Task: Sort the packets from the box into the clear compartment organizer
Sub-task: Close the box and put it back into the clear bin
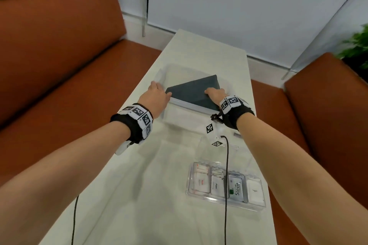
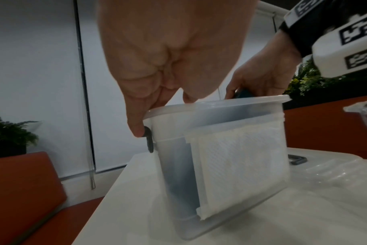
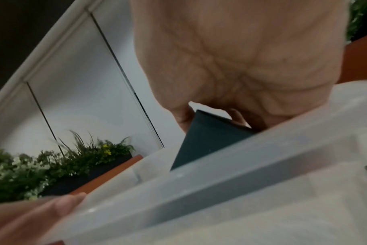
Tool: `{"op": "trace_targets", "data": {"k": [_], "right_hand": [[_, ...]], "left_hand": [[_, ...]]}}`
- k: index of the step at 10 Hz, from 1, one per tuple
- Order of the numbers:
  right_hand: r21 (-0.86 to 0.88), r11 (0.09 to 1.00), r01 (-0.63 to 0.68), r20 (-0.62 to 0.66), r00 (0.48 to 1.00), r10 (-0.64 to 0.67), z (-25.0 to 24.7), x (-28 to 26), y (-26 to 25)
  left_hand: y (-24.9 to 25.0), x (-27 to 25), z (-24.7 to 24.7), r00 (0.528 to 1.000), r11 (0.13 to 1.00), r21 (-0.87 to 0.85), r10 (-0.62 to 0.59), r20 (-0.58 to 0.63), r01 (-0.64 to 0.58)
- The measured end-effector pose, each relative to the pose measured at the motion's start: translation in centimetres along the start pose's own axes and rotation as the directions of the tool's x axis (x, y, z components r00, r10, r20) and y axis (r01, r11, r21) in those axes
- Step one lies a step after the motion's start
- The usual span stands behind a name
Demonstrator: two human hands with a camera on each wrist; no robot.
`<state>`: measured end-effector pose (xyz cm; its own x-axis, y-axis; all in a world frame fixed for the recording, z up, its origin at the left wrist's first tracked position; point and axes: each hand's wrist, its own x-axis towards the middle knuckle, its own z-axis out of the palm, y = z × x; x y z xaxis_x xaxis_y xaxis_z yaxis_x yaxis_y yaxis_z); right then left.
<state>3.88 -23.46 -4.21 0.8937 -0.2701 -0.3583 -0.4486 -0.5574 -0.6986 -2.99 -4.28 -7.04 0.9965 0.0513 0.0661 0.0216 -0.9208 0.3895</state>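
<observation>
A translucent plastic box [image 1: 179, 114] stands in the middle of the white table [image 1: 139, 185]. A dark teal flat box [image 1: 195, 91] sits tilted inside it, one corner above the rim. My left hand [image 1: 157, 93] grips the translucent box's left rim [image 2: 220, 106], thumb down by a black latch [image 2: 149, 139]. My right hand [image 1: 215, 93] pinches the dark box's near right corner [image 3: 205, 140]. A white textured pouch [image 2: 241, 165] leans inside the near wall. The clear organizer [image 1: 225, 202] lies near my right forearm, with packets such as a Stevia packet [image 1: 237, 187] in its compartments.
Orange benches [image 1: 59, 65] flank the narrow table on both sides. The organizer's clear lid [image 1: 219, 145] stands open. A translucent lid with a grey handle [image 2: 298, 160] lies on the table beside the box. Black wrist cables [image 1: 226, 185] cross the organizer and table. Plants [image 1: 356, 45] stand at the back.
</observation>
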Motion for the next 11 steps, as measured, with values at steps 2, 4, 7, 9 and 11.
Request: {"op": "trace_targets", "data": {"k": [2,4,7,9,11], "right_hand": [[-0.225,0.973,0.049,0.072,0.997,-0.033,0.0,0.6,0.1],[-0.520,0.831,0.198,0.128,0.980,-0.153,-0.2,0.7,1.1],[-0.191,0.949,0.250,0.169,0.961,-0.219,-6.8,0.9,1.6],[-0.248,0.917,0.311,0.077,0.950,-0.301,-14.7,3.6,5.8],[-0.759,0.540,0.364,0.332,0.930,-0.161,-15.0,6.2,14.7]], "left_hand": [[0.6,-0.7,-0.5,0.996,0.985,0.169,-0.051,0.071,0.039],[-0.1,0.0,0.2,1.000,1.000,0.022,0.002,-0.001,-0.001],[1.7,0.9,-0.5,0.995,0.993,0.114,-0.012,-0.094,0.023],[8.1,1.4,1.3,0.981,0.981,-0.033,0.192,-0.013,-0.192],[13.4,1.7,4.2,0.966,0.972,-0.093,0.226,0.121,-0.216]]}}
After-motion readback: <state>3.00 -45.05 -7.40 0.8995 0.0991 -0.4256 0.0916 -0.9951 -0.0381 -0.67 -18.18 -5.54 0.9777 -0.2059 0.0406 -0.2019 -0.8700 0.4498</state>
